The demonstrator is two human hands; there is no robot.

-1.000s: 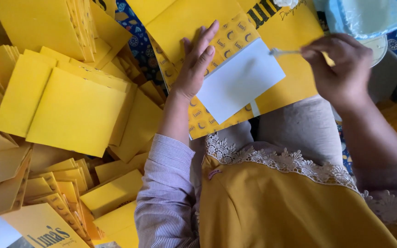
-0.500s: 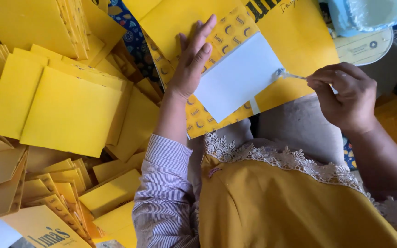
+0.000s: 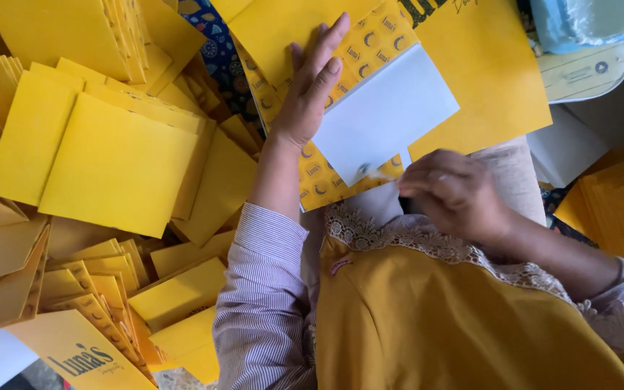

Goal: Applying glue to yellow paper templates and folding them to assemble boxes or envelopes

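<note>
My left hand [image 3: 312,94] lies flat, fingers spread, on a large yellow printed card sheet [image 3: 485,87], pressing its patterned flap [image 3: 370,40]. A white rectangular paper [image 3: 384,112] lies on that sheet just right of the hand. My right hand [image 3: 456,195] sits at the paper's lower corner, fingers pinched on a thin pale stick [image 3: 380,175] whose tip touches the paper's edge. The sheet rests across my lap, above my mustard-coloured garment [image 3: 456,325].
Stacks of folded yellow cartons [image 3: 110,166] fill the left side, with another pile [image 3: 74,29] at top left. A round white lid [image 3: 586,72] and pale blue plastic [image 3: 586,18] sit at top right. An orange stack [image 3: 615,202] lies at right.
My right hand has come down and to the left with the stick, from the upper right to the white paper's lower corner. My left hand has stayed pressed on the sheet.
</note>
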